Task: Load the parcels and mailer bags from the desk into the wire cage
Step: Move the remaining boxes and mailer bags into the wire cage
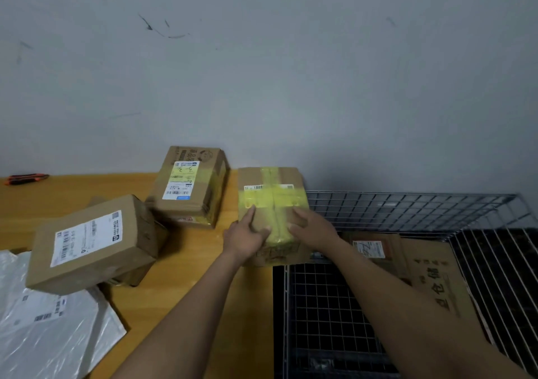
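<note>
Over on the right, the wire cage (407, 204) stands open-topped against the table (192, 265), with flattened cardboard (436, 279) lying inside. The yellow-taped parcel (272, 192) straddles the table edge and the cage's near corner; can't tell if it's lifted or resting. The left grip (247, 239) wraps its left side with the thumb on top, and the right grip (313, 227) curls over the right side, so both have hold. It looks stiff and probably middling weight. The tape may be slick, so I'd hold bare cardboard low on the sides. The cage rim is what needs clearing. Waiting on the table: white mailer bags (43, 335), a big tilted parcel (90, 242), a labelled parcel (189, 183) at the back, and a tiny orange cutter (26, 178).
</note>
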